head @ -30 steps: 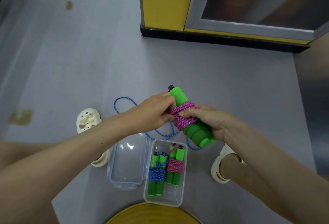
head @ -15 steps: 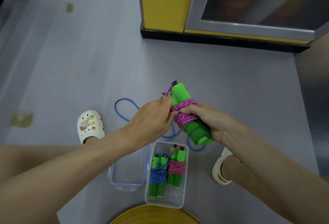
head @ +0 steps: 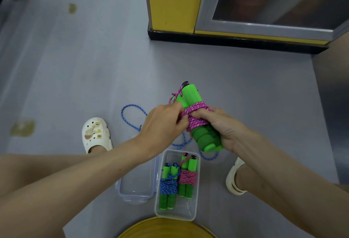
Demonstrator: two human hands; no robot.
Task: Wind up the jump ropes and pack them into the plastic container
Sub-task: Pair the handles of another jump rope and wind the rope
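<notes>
A pink jump rope [head: 196,112] is being wound around its two green handles [head: 204,139], held up above the floor [head: 94,67], just beyond the plastic container [head: 177,213]. The lower ends of the handles are being clasped by the curled fingers of the right hand [head: 222,130], while the rope is being pinched by the left hand [head: 162,126]. The rope is being judged light and limp, apt to unravel; the handles, soft and grippy. It is best being gripped across the wraps.
</notes>
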